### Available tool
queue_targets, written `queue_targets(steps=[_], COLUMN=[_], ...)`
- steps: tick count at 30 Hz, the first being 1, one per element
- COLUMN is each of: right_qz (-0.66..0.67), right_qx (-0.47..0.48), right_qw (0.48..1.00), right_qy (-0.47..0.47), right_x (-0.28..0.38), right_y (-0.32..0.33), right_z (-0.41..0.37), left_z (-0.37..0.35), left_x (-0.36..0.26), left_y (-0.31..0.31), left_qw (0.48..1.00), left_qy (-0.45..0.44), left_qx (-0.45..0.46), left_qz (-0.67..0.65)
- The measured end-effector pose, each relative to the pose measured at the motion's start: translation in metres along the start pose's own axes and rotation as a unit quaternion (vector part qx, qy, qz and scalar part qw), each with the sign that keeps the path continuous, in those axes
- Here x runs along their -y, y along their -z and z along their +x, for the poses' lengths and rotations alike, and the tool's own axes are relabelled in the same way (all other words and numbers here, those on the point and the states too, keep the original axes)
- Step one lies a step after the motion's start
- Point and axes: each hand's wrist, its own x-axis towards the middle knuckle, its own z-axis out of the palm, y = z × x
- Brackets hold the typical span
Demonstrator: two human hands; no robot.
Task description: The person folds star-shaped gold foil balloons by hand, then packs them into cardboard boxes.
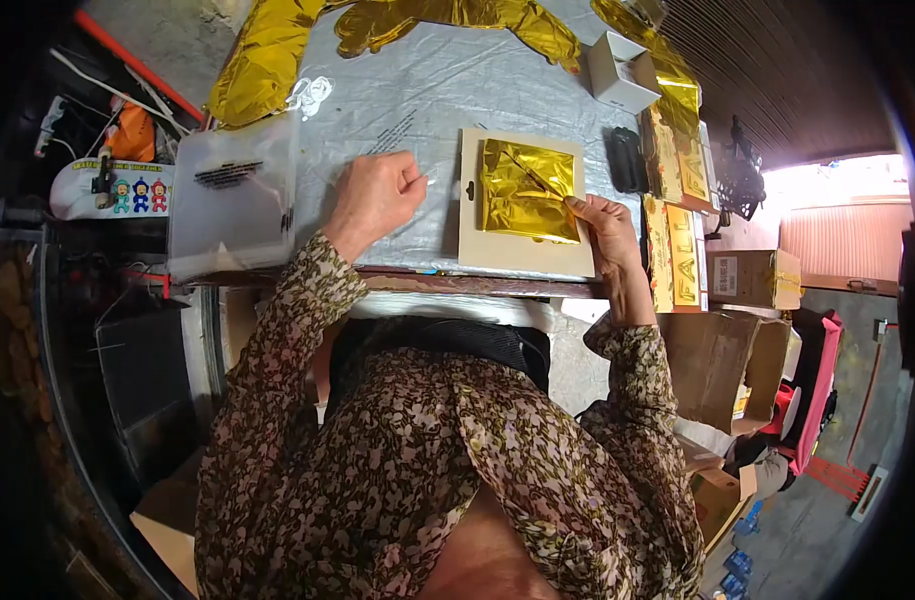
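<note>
A folded gold foil balloon (525,192) lies flat on a beige backing card (522,252) with a hang hole at its left side. My right hand (609,228) grips the right edge of the foil and card, its thumb pressing on the gold foil. My left hand (375,198) is curled into a fist above the silver-covered table (417,85), left of the card and apart from it. Whatever it holds, if anything, is hidden by the fingers.
Larger gold foil balloons (265,65) lie along the table's far side. A clear plastic bag (232,200) is at the left. A white open box (624,75), a black object (625,160) and packs lettered "FALL" (683,255) line the right. Cardboard boxes (722,365) stand below.
</note>
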Motion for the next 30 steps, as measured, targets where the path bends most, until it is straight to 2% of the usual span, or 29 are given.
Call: queue_targets(steps=[2, 5, 7, 8, 11, 12, 14, 15, 17, 18, 20, 24, 30], right_qz=[-0.017, -0.030, -0.008, -0.002, -0.011, -0.034, -0.044, -0.054, -0.070, -0.086, -0.106, -0.171, -0.142], right_qx=[-0.013, -0.002, -0.006, -0.014, -0.034, -0.004, -0.016, -0.024, -0.042, -0.060, -0.054, -0.037, -0.050], right_qw=[1.000, 1.000, 1.000, 1.000, 0.999, 0.999, 0.999, 0.998, 0.996, 0.994, 0.992, 0.981, 0.984], right_qy=[0.010, -0.003, -0.017, -0.007, -0.018, -0.015, -0.004, 0.008, 0.019, 0.029, 0.037, 0.084, 0.094], right_x=[0.002, 0.010, 0.008, 0.004, 0.015, 0.008, 0.002, 0.001, 0.016, 0.020, 0.010, 0.012, 0.014], right_y=[0.001, 0.004, 0.013, 0.019, 0.007, 0.023, 0.029, 0.029, 0.002, -0.007, 0.005, -0.001, -0.026], right_z=[-0.001, -0.002, 0.004, 0.010, 0.000, 0.008, 0.015, 0.016, 0.000, -0.006, 0.006, 0.003, -0.005], left_z=[0.000, -0.002, -0.005, -0.007, -0.014, -0.013, -0.011, -0.010, -0.009, -0.010, -0.010, -0.008, -0.007], left_x=[-0.010, -0.017, -0.016, -0.017, -0.022, -0.022, -0.022, -0.023, -0.026, -0.029, -0.038, -0.034, -0.034], left_y=[0.001, -0.009, -0.023, -0.029, -0.040, -0.041, -0.043, -0.043, -0.040, -0.038, -0.036, -0.050, -0.046], left_qw=[0.999, 0.997, 0.974, 0.974, 0.984, 0.984, 0.996, 0.996, 0.999, 0.999, 0.998, 0.997, 1.000], left_qy=[0.008, -0.037, -0.185, -0.186, -0.143, -0.145, -0.084, -0.085, -0.026, -0.024, 0.002, -0.041, 0.011], left_qx=[0.013, 0.015, -0.067, -0.064, -0.047, -0.044, -0.009, -0.009, -0.011, -0.008, -0.004, -0.039, -0.008], left_qz=[0.041, 0.059, 0.110, 0.110, 0.098, 0.097, -0.001, -0.001, -0.023, -0.022, 0.070, 0.048, 0.003])
